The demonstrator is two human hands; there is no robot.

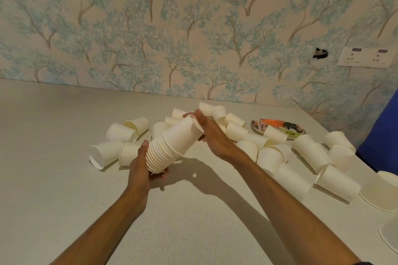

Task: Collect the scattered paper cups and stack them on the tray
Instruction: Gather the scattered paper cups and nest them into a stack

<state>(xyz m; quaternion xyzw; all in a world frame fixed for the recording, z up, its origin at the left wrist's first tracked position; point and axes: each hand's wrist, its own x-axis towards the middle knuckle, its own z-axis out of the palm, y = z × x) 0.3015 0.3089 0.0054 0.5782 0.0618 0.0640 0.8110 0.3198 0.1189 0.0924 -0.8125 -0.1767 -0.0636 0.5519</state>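
Left hand (140, 170) and right hand (210, 133) grip a tilted nested stack of white paper cups (170, 146); loose cups half-hide the patterned tray (299, 130) behind it.

Before you, a pale speckled worktop (64, 135), tree-patterned wallpaper (150, 28), white socket plate (367, 57), small wall hole (320, 53), blue object (381, 142) at right.
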